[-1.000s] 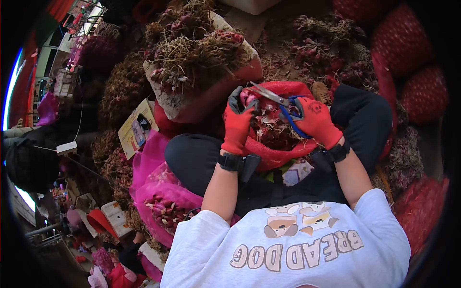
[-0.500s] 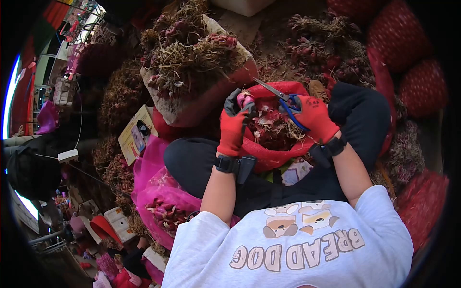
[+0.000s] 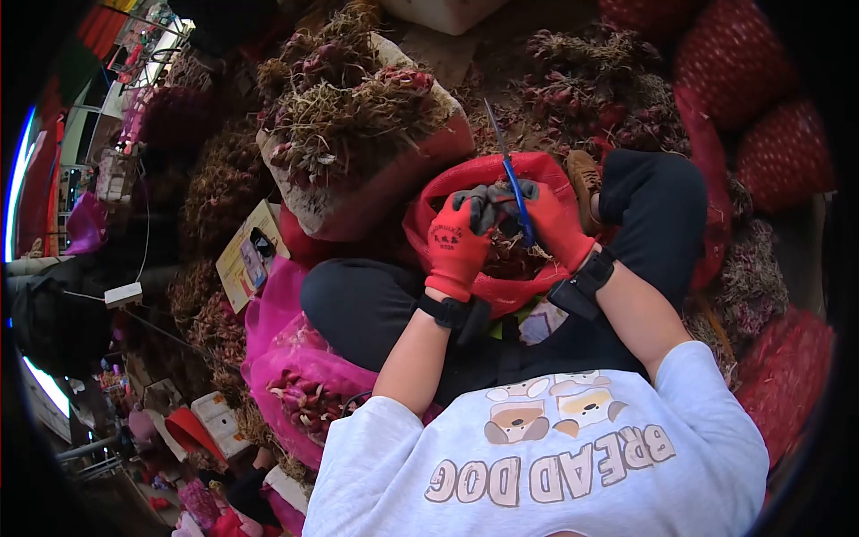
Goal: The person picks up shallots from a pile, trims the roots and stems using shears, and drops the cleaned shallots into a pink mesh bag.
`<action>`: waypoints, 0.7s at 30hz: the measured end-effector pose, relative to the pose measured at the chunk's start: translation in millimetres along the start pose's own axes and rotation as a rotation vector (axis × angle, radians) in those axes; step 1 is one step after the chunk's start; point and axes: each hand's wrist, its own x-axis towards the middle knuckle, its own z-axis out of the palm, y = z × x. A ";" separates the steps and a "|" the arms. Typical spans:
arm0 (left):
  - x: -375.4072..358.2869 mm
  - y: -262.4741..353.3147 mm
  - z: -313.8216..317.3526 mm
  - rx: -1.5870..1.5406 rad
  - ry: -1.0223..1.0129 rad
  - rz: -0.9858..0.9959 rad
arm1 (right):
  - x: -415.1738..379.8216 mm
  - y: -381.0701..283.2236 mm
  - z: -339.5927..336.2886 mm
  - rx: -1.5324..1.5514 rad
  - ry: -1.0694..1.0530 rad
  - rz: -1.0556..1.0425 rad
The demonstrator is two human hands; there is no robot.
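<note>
My left hand, in a red glove with dark grey fingers, is closed above a red mesh sack. Its fingers meet those of my right hand, gloved alike. The shallot that showed in my left fingers a moment ago is hidden behind the gloves. My right hand is closed on blue-handled scissors, their blades pointing up and away from me. Below both hands, loose shallot skins and trimmings lie in the sack, partly covered by the gloves.
A foam box heaped with dried shallot bunches stands ahead on the left. More bunches lie ahead right. A pink mesh bag of shallots sits by my left knee. Full red sacks line the right side.
My hands have come together over the sack. My left hand turned so its back shows, hiding the shallot. The scissors swung from pointing up-left to nearly straight ahead.
</note>
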 end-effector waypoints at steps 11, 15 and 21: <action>7.6 -38.6 0.0 -0.527 -0.011 -0.338 | -1.8 -12.6 -0.3 0.184 -0.234 0.052; 11.0 -26.9 -12.7 -0.819 -0.044 -0.562 | -3.5 -22.2 1.7 0.176 -0.233 0.104; 7.7 -12.0 -16.5 -0.949 -0.095 -0.527 | -1.4 -1.9 -23.1 0.051 -0.183 0.020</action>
